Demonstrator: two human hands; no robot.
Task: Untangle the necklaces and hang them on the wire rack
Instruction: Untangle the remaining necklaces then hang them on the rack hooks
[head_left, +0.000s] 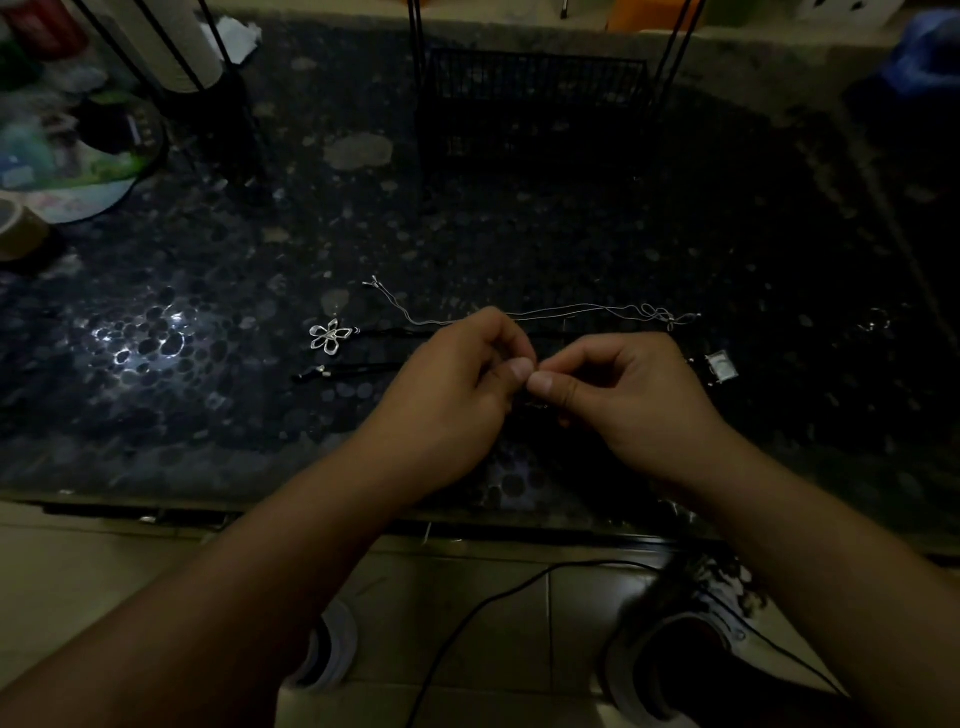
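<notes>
Our left hand (462, 374) and right hand (618, 384), thumbs together, both pinching a black cord (363, 368) just beside the flower pendant (328, 336).

From my hands (545, 379), the run toward twelve o'clock lay open across bare tabletop (519, 234) up to the wire rack (535, 104). I saw the silver chain (561, 310) strung just ahead, crossing that path. At ten o'clock sat the flower pendant (328, 336); at three, a small square pendant (722, 368) (dim, hard to read). Clutter (78, 150) crowded far ten o'clock.
</notes>
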